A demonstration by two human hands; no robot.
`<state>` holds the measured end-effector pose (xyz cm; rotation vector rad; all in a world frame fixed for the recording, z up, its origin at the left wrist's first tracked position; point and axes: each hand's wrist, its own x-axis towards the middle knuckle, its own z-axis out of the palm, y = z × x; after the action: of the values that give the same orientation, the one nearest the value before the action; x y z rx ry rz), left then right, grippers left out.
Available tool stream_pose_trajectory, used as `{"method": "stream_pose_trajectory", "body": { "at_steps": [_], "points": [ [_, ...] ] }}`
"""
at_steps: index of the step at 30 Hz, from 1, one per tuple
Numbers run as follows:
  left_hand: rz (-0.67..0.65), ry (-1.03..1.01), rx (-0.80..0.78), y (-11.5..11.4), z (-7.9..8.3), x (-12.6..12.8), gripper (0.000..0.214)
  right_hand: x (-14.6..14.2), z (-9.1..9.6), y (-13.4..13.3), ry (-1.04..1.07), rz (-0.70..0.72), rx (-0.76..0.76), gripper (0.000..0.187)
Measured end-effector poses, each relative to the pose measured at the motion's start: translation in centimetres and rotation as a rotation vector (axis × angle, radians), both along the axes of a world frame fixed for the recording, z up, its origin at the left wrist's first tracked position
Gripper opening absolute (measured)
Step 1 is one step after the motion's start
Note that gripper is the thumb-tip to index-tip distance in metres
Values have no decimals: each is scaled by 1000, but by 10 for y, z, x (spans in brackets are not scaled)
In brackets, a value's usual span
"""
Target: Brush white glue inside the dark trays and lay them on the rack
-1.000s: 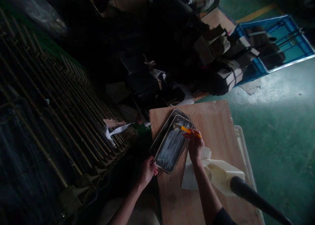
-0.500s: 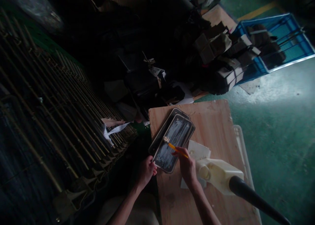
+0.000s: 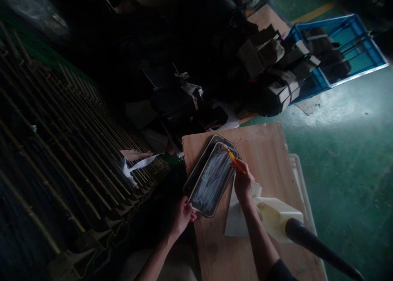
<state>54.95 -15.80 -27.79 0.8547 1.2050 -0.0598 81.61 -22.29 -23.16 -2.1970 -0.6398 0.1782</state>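
My right hand (image 3: 243,182) is closed around the yellow handle of a brush (image 3: 236,159). Its tip meets the far end of a dark rectangular panel (image 3: 211,180) with rounded corners and a pale rim. Whitish wet-looking streaks cover much of the panel's face. At the near left corner my left hand (image 3: 183,214) pinches the panel's edge between thumb and fingers. A second, similar dark panel (image 3: 199,166) lies partly hidden beneath the first. Both rest on a wooden board (image 3: 260,146).
Beside my right forearm stand a cream plastic container (image 3: 281,215) with a black tube (image 3: 319,244) and a pale flat sheet (image 3: 236,219). Slatted racks (image 3: 76,158) fill the left. Bundled dark pieces (image 3: 282,86) and a blue crate (image 3: 353,53) are at back right.
My right hand has moved the brush from the panel's middle left to its far end. The whitish streaks look more spread out. My left hand keeps its corner grip.
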Motion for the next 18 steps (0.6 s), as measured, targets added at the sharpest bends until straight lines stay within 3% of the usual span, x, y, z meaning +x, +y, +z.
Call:
{"method": "stream_pose_trajectory", "body": {
  "at_steps": [5, 10, 13, 18],
  "points": [
    [43, -13, -61, -1, 2, 3, 52, -20, 0, -16, -118, -10, -109, 28],
    [-7, 9, -43, 4, 6, 6, 39, -46, 17, -20, -66, 36, -164, 28],
    [-13, 9, -42, 5, 6, 7, 38, -35, 22, -13, -97, 13, -141, 27],
    [32, -18, -75, 6, 8, 7, 48, -21, 9, -12, -111, 49, -202, 29]
  ]
}}
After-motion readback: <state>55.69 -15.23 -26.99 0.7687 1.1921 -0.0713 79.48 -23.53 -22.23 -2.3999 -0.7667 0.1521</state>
